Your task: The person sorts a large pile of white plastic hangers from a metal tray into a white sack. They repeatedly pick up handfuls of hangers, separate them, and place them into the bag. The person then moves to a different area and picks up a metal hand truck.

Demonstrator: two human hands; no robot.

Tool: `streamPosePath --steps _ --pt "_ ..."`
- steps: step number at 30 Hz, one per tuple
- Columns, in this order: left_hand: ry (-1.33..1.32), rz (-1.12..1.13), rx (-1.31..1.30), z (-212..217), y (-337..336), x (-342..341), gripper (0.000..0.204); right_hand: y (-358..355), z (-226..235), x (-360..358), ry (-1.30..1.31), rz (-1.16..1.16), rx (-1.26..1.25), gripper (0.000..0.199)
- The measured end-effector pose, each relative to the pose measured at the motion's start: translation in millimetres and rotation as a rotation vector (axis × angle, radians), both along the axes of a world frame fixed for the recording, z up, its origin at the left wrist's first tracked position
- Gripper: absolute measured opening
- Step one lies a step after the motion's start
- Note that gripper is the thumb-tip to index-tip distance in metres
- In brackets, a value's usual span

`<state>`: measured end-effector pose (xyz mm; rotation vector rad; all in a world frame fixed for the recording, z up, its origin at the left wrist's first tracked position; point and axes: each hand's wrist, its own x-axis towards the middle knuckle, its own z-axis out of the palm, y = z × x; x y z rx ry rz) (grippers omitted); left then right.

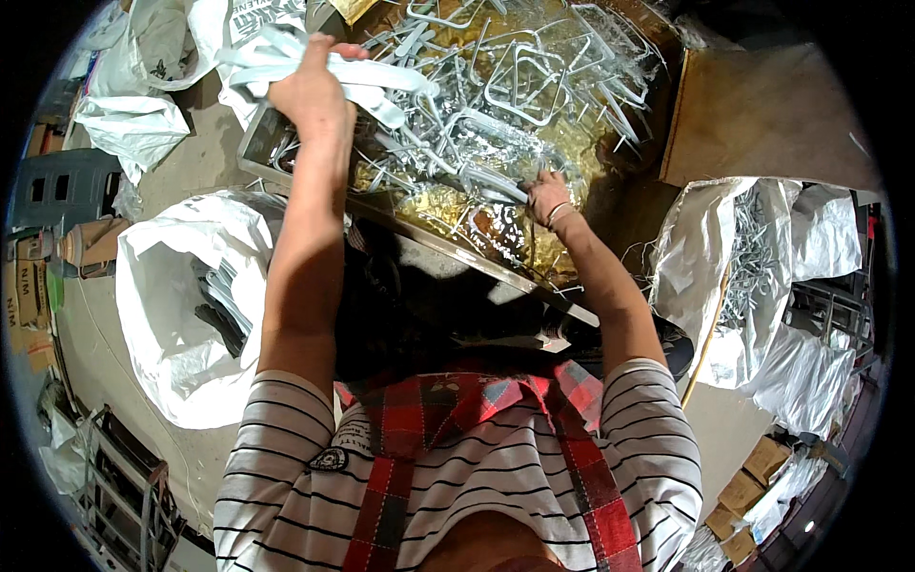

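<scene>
My left hand (313, 95) is closed round a bundle of long, pale grey strip-like pieces (367, 76). It holds them over the left corner of a large metal-edged bin (448, 250). Inside the bin lies a tangled heap of bent grey metal pieces (522, 81), some of them U-shaped, over a shiny yellowish lining. Lower in the heap, my right hand (550, 198), with a band at the wrist, grips the end of a grey bar-like piece (498, 183). Its fingertips are partly lost among the pieces.
An open white sack (143, 286) with grey strips in it stands left of the bin. At the right, another white sack (681, 238) holds many small metal pieces (753, 253). A brown board (772, 119) borders the bin's right side. Cardboard boxes (753, 486) lie lower right.
</scene>
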<state>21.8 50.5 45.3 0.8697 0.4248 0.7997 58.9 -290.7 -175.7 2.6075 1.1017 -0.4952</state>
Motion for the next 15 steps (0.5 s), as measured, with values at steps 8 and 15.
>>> streamPosePath --steps 8,15 --pt "0.113 0.098 0.442 3.4 4.0 -4.2 0.015 -77.0 67.6 22.6 0.049 -0.380 0.157 0.052" --pt "0.391 -0.367 0.391 -4.5 -53.6 -8.5 0.017 -47.1 141.8 42.0 0.248 -0.636 0.700 0.041"
